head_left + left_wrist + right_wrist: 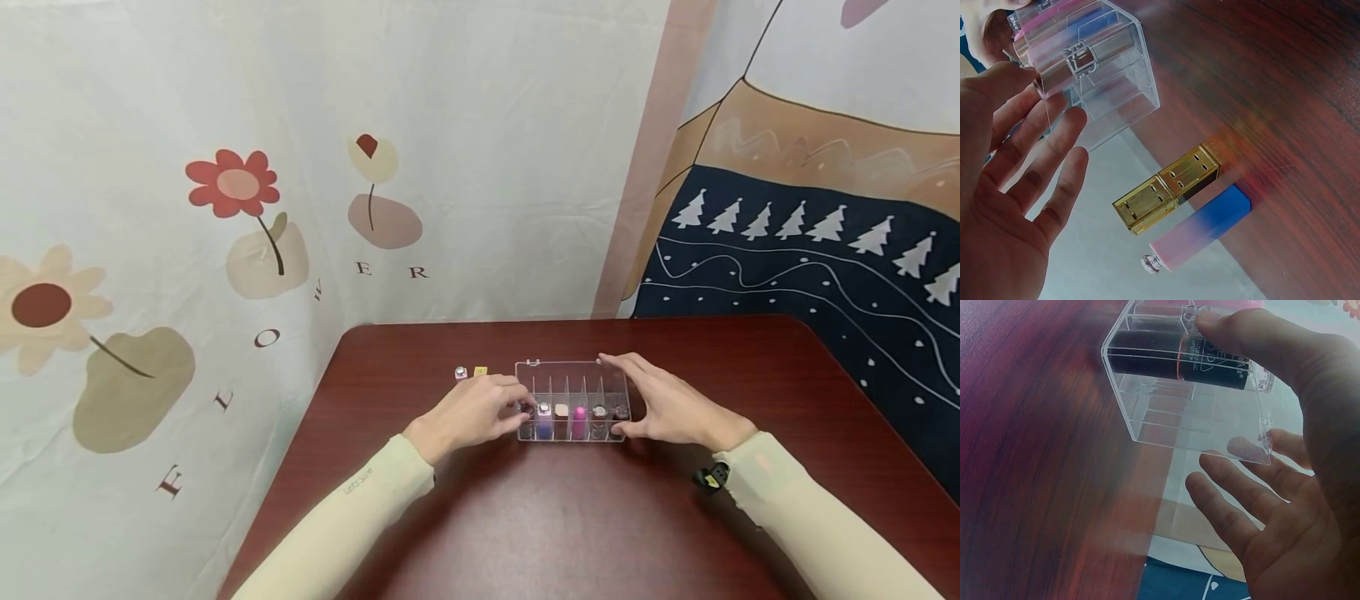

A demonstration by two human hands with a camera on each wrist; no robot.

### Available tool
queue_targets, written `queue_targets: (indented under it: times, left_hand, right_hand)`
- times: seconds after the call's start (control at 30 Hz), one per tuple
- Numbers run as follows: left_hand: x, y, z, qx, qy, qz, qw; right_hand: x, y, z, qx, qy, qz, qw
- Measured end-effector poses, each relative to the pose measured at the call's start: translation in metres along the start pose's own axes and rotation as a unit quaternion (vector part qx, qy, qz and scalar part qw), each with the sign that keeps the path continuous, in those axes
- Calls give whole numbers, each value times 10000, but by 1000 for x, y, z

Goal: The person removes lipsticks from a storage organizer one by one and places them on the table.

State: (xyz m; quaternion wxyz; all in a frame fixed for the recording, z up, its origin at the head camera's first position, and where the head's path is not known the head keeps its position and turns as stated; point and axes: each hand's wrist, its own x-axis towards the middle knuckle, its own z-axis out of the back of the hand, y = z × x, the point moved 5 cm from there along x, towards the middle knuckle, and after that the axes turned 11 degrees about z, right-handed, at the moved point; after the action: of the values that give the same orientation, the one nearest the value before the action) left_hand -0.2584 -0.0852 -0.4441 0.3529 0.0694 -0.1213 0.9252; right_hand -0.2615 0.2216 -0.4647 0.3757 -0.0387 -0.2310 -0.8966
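Observation:
A clear plastic box [572, 440] with divided compartments stands on the table, lipsticks upright inside. They include a blue-and-lilac one [544, 425], a bright pink one [579, 423] and, at the right end, a black one [1147, 355]. My left hand [480, 408] is at the left end, thumb and index finger pinching the top of a dark-tipped lipstick [1055, 80] in the end compartment. Its other fingers are spread beside the box. My right hand [671, 408] holds the right end, thumb at the front and fingers behind; part of that grip is hidden.
Left of the box and behind my left hand stand a gold lipstick case [1166, 190] and a pink-to-blue lipstick [1204, 228]. The reddish-brown table [555, 525] ends at printed cloth hangings [480, 167] at the back and right.

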Motion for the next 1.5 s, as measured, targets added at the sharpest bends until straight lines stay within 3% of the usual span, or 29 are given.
queue_targets:
  times: [1.23, 1.5]
  left_hand:
    - [-1, -1, 16, -265, -801, -250, 9961]
    - [-3, -1, 21, -468, -936, -227, 9943]
  right_hand:
    - [-1, -2, 1, 143, -106, -7, 9998]
    - [-3, -18, -5, 327, -445, 484, 9973]
